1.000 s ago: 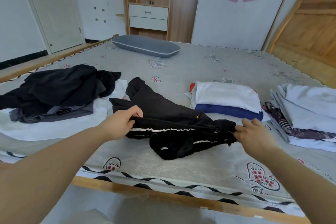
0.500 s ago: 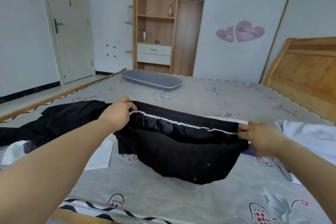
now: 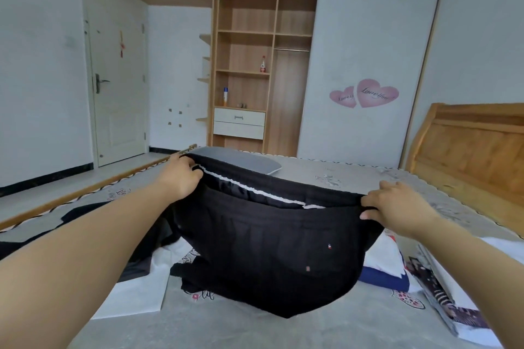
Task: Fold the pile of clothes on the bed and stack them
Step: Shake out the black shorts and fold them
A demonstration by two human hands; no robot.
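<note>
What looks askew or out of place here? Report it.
Nothing is damaged or spilled. The black garment, held up by the left hand and right hand, hangs unevenly, its left side higher and its lower folds bunched on the bed.

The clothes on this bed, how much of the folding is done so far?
Partly done. Folded white and blue pieces already lie stacked at the right. Both hands, left and right, hold a black garment up by its top edge, not yet folded. A dark unfolded heap still waits at the left.
</note>
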